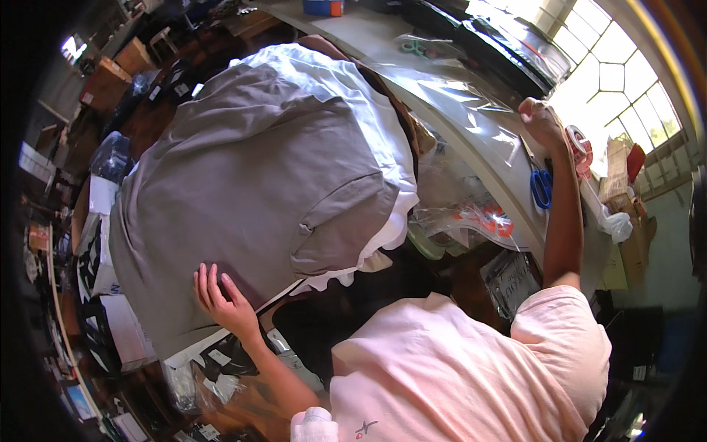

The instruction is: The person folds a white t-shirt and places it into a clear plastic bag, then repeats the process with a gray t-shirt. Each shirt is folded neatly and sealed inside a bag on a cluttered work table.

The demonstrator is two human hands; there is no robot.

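Note:
A taupe-grey T-shirt lies spread out on top of white garments, one of its sleeves toward the right. My left hand rests on the shirt's near edge with the fingers spread. Over on the right, my right hand is raised above the table, its fingers curled closed. What they hold, if anything, does not show. Clear plastic bags lie on the table beside it. Just below that hand are blue-handled scissors, and a red and white tape roll is to the right of the forearm.
The pale table curves along the right, with green-handled scissors farther back. Clear packets with orange parts sit under its edge. Cardboard stands by the window. Packaged goods are stacked at the left.

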